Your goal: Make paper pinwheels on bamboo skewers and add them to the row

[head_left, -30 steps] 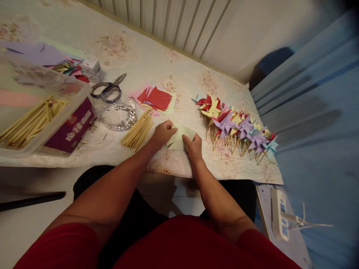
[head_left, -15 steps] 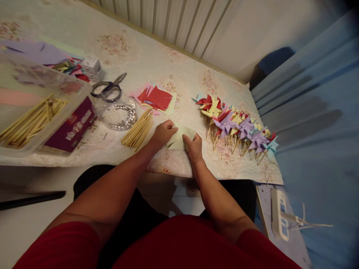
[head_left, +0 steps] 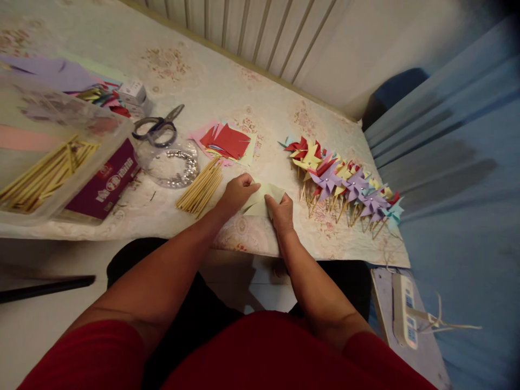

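A pale green paper square (head_left: 263, 197) lies near the table's front edge, partly folded. My left hand (head_left: 238, 192) pinches its left side with curled fingers. My right hand (head_left: 280, 212) grips its right edge, thumb pressed on the paper. Just left of my left hand lies a loose bundle of wooden sticks (head_left: 201, 187). To the right, a row of finished paper pinwheels (head_left: 341, 181) in red, yellow, purple and blue lies on the table.
Cut red and pink paper squares (head_left: 227, 142) lie behind my hands. Scissors (head_left: 156, 129), a clear dish of pearl pins (head_left: 173, 167), a clear tub of sticks (head_left: 49, 173), a purple box (head_left: 103, 184) and coloured sheets (head_left: 60, 76) fill the left. A power strip (head_left: 404, 309) sits lower right.
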### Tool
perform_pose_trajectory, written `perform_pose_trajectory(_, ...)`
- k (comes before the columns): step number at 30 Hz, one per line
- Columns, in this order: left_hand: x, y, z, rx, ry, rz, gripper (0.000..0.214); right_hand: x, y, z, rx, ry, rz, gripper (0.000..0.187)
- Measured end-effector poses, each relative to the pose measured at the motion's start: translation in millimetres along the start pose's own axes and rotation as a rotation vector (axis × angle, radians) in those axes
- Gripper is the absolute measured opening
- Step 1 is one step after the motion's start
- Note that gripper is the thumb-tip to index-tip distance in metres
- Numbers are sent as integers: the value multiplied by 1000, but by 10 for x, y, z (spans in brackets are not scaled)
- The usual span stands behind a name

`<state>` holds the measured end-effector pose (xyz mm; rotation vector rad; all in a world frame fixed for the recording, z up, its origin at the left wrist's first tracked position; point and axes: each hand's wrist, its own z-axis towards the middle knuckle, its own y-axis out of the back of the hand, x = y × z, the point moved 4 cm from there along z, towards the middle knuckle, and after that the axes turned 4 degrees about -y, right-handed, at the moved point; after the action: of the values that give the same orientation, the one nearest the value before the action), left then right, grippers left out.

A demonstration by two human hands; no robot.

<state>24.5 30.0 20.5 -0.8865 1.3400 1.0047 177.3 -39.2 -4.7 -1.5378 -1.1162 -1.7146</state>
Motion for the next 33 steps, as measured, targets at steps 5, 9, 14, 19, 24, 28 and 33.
perform_pose_trajectory(5, -28, 0, -14, 1, 16, 16, 27, 4, 5, -3, -7, 5, -2, 29)
perform_pose_trajectory(9, -47, 1, -18, -4, 11, 19, 28, -6, 5, 0, -1, -3, -5, 31)
perform_pose_trajectory(14, -23, -6, -17, 0, 48, -27, 27, -2, 3, -5, -6, -7, 3, 29)
perform_pose_trajectory(19, 22, -17, -8, -1, 73, -76, 26, -3, 3, 0, -14, -8, -1, 30)
perform_pose_trajectory(24, 16, -12, -12, -31, 81, -98, 22, -10, 4, 7, -11, 6, -7, 31)
perform_pose_trajectory(28, 12, -9, -8, -57, 74, -90, 21, -12, 1, 4, -7, 6, -10, 30)
perform_pose_trajectory(33, 34, -9, 14, -61, 59, -68, 23, 9, -1, -6, -8, 7, -9, 29)
